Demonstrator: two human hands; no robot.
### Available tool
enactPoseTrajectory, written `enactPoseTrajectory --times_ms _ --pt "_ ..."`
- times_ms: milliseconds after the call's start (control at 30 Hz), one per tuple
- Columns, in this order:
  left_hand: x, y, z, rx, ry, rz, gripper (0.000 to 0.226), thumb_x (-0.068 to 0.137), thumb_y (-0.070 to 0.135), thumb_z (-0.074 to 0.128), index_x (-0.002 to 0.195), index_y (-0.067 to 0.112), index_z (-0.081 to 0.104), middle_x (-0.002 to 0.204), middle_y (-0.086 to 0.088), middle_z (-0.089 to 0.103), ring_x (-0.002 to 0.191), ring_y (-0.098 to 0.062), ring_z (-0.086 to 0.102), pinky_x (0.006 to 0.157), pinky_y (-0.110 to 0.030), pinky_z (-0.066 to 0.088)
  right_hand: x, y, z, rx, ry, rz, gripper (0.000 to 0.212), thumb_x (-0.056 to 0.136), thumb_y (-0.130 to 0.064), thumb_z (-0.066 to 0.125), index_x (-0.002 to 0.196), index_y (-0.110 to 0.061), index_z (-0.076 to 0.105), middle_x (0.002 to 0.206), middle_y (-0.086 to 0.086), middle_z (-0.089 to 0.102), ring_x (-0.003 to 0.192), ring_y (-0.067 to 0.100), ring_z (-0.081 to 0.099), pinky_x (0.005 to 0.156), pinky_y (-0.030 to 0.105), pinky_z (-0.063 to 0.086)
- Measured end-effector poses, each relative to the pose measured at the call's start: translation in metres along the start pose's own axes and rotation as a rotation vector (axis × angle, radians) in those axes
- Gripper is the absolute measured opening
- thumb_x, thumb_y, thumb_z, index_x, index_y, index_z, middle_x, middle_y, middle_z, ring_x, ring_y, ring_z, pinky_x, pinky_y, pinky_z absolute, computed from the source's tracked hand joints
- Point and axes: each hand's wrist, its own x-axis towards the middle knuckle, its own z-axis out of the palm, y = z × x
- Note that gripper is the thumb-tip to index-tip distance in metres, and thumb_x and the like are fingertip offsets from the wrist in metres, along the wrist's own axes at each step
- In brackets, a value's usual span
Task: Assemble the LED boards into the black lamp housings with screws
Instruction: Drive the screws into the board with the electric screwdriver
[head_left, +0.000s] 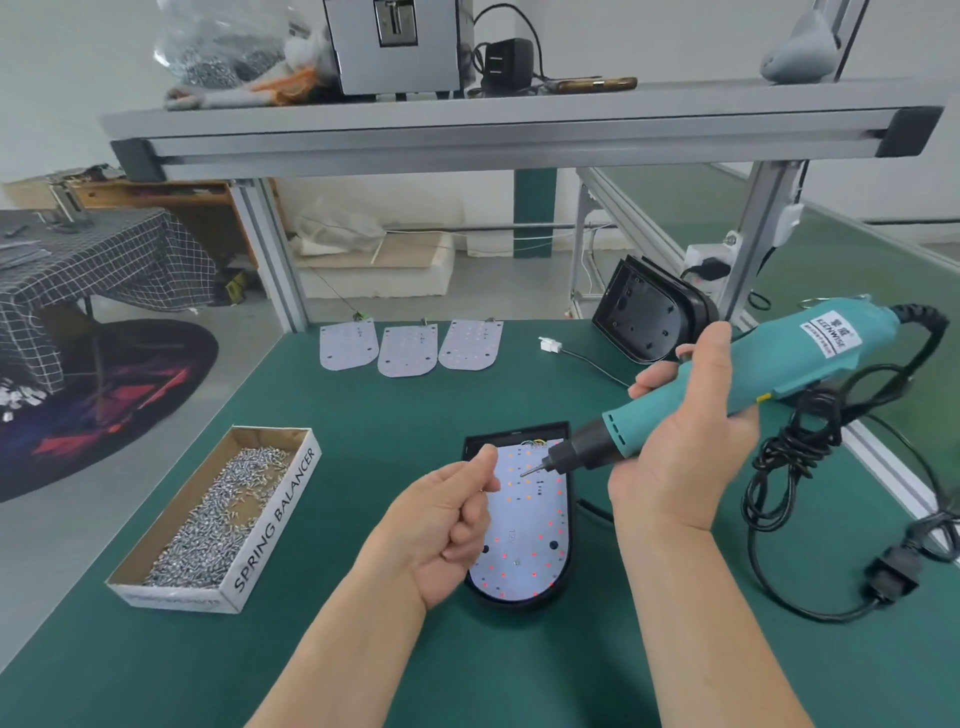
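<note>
Far left on the green mat (363, 405): a cardboard box (275, 525) heaped with loose screws (218, 519). Behind, toward the back edge: three spare LED boards (410, 345) laid in a row. Centre: left hand (447, 525), fingers curled and thumb pressed to forefinger, hovering over the near-left part of the LED board (530, 535); cannot tell whether a screw is pinched there. Board seated flat inside the black lamp housing (514, 434), flat on the mat. Right of it: right hand (691, 447) wrapped firmly round the teal electric screwdriver (810, 353), bit slanted down just above the board's upper part, not plainly touching. Rear right: a second housing (644, 317) propped on edge. Looks like the screw-fastening step. Next calls for setting a screw at a mounting hole, standing the bit upright on it, and pressing straight down.
</note>
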Motion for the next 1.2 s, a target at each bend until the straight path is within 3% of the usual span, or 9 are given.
enactPoseTrajectory --times_ms 100,233,400,533,900,1200 --pt "-0.002 -0.001 0.003 -0.131 -0.006 -0.024 0.026 0.072 0.027 0.076 0.078 0.003 0.067 0.058 -0.005 0.059 0.038 -0.007 0.046 0.030 -0.014 0.030 -0.002 0.002 0.002 -0.004 -0.006 -0.015 0.031 0.090 -0.041 0.068 0.094 -0.013 0.054 0.058 -0.004 0.059 0.054 0.014 0.054 0.055 0.021 0.048" --pt "-0.005 0.000 0.002 -0.236 -0.074 -0.072 0.019 0.088 0.000 0.063 0.103 -0.012 0.065 0.093 -0.024 0.074 0.064 -0.018 0.072 0.040 -0.014 0.047 -0.002 0.003 0.003 -0.006 -0.002 -0.038 0.031 0.091 -0.040 0.068 0.094 -0.012 0.054 0.059 -0.002 0.060 0.055 0.015 0.055 0.055 0.022 0.048" --pt "-0.005 -0.001 0.004 -0.244 -0.099 -0.100 0.013 0.067 -0.001 0.071 0.079 -0.002 0.077 0.078 -0.014 0.067 0.056 -0.015 0.061 0.039 -0.017 0.043 -0.001 0.003 0.004 -0.009 -0.001 -0.056 0.033 0.092 -0.040 0.068 0.096 -0.010 0.054 0.057 -0.002 0.059 0.054 0.015 0.054 0.055 0.021 0.047" --pt "-0.001 -0.001 0.005 -0.385 -0.071 -0.115 0.009 0.060 -0.005 0.073 0.069 -0.004 0.074 0.073 -0.015 0.060 0.052 -0.015 0.053 0.036 -0.016 0.038 -0.002 0.003 0.003 -0.007 -0.009 -0.065 0.032 0.093 -0.039 0.068 0.096 -0.010 0.054 0.058 -0.002 0.059 0.054 0.016 0.054 0.055 0.020 0.047" --pt "-0.003 -0.007 0.011 -0.614 -0.171 -0.240 0.021 0.060 -0.009 0.077 0.080 -0.011 0.071 0.081 -0.019 0.062 0.053 -0.017 0.059 0.037 -0.017 0.045 -0.003 0.003 0.004 -0.021 -0.009 -0.105 0.029 0.092 -0.038 0.067 0.090 -0.012 0.054 0.058 0.000 0.059 0.053 0.016 0.054 0.055 0.021 0.047" --pt "-0.007 -0.010 0.016 -0.724 -0.162 -0.305 0.018 0.059 -0.012 0.075 0.077 -0.012 0.071 0.078 -0.018 0.062 0.049 -0.016 0.057 0.034 -0.018 0.044 -0.002 0.005 0.003 -0.035 -0.013 -0.114 0.031 0.089 -0.041 0.068 0.090 -0.013 0.055 0.057 -0.001 0.059 0.054 0.017 0.055 0.057 0.023 0.047"
